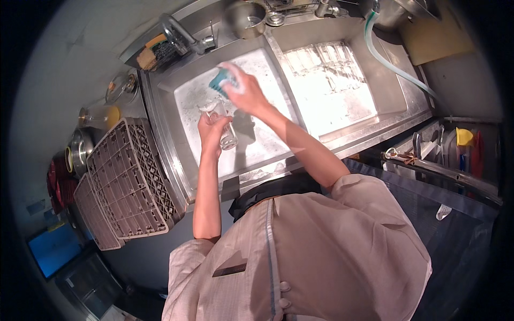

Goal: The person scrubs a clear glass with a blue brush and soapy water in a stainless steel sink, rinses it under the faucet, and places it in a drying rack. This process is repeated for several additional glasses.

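Note:
Over the left basin, my left hand (213, 130) is closed around a clear drinking glass (229, 138), tilted with its soapy end toward the faucet. My right hand (243, 90) grips a blue-green scrubbing sponge (220, 82) just above the glass; foam coats the fingers, which are slightly blurred. Sponge and glass are close together, and I cannot tell whether they touch. White suds fill the left basin (265, 148) beneath both hands. In the right basin (385, 86), several clear glasses (321, 56) lie side by side along the far end, under strong light.
A chrome faucet (196, 44) and a steel pot (245, 20) stand behind the left basin, near sponges and a scourer (154, 54). Grey plastic dish racks (128, 184) lean at the left. A green-tinted hose (385, 64) hangs over the right side. Utensils (437, 140) hang at right.

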{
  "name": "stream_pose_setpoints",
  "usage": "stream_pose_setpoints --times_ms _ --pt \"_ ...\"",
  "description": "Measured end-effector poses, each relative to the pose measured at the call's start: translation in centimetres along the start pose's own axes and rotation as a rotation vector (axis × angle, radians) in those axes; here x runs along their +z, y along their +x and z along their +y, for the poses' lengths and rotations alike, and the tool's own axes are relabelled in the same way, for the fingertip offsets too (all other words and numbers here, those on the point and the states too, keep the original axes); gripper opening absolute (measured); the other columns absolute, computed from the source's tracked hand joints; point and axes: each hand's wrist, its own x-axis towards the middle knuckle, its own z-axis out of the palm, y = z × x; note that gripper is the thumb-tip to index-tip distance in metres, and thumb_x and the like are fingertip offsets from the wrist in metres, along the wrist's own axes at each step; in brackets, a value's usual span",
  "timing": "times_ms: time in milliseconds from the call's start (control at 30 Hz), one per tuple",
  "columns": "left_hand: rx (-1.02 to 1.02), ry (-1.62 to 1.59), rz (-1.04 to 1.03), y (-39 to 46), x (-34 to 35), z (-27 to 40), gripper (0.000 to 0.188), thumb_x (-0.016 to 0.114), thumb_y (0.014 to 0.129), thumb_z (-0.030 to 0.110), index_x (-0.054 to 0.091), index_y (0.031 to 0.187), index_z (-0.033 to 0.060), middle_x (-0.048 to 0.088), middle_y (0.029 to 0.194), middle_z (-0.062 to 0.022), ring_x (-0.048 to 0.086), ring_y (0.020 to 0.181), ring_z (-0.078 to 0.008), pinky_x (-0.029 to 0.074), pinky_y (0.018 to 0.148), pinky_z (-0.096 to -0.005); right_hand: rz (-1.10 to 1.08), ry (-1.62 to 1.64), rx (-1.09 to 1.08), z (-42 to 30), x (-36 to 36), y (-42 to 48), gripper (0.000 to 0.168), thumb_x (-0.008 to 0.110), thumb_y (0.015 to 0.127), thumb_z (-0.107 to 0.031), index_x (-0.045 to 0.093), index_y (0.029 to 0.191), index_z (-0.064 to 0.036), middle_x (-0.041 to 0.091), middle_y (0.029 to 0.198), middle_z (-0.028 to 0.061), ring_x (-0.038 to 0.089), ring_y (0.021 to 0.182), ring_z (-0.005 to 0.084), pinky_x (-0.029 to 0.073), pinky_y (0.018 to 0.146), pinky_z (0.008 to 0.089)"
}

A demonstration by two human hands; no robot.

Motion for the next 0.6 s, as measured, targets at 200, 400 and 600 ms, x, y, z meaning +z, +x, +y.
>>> stream_pose_setpoints --times_ms 200,400,600 --pt "0.343 0.339 0.223 1.4 1.4 -2.5 0.049 0.077 0.064 0.008 0.051 0.104 -0.0005 0.061 0.092 -0.0089 0.058 0.077 -0.0156 0.048 0.066 -0.0276 -0.020 -0.240 0.031 2.0 3.4 -1.6 0.044 0.055 0.082 -0.035 0.056 0.121 -0.016 0.063 0.110 0.0182 0.060 0.101 0.0361 0.048 0.088 0.0448" --pt "0.294 0.661 0.390 1.2 2.2 -1.3 0.063 0.079 0.064 0.024 0.051 0.116 0.0013 0.064 0.093 -0.0109 0.063 0.083 -0.0237 0.048 0.077 -0.0355 0.102 -0.283 0.095 0.5 3.2 -1.2 0.039 0.069 0.071 -0.047 0.067 0.081 -0.009 0.066 0.084 0.0136 0.064 0.077 0.0341 0.051 0.065 0.0445" --pt "0.301 0.793 0.477 1.5 2.6 0.0 0.064 0.080 0.064 0.027 0.052 0.115 0.0015 0.065 0.096 -0.0104 0.064 0.088 -0.0252 0.049 0.079 -0.0363 0.336 -0.154 -0.060 1.7 4.8 -0.9 0.036 0.070 0.074 -0.044 0.065 0.073 -0.008 0.064 0.067 0.0100 0.064 0.063 0.0298 0.049 0.058 0.0394"
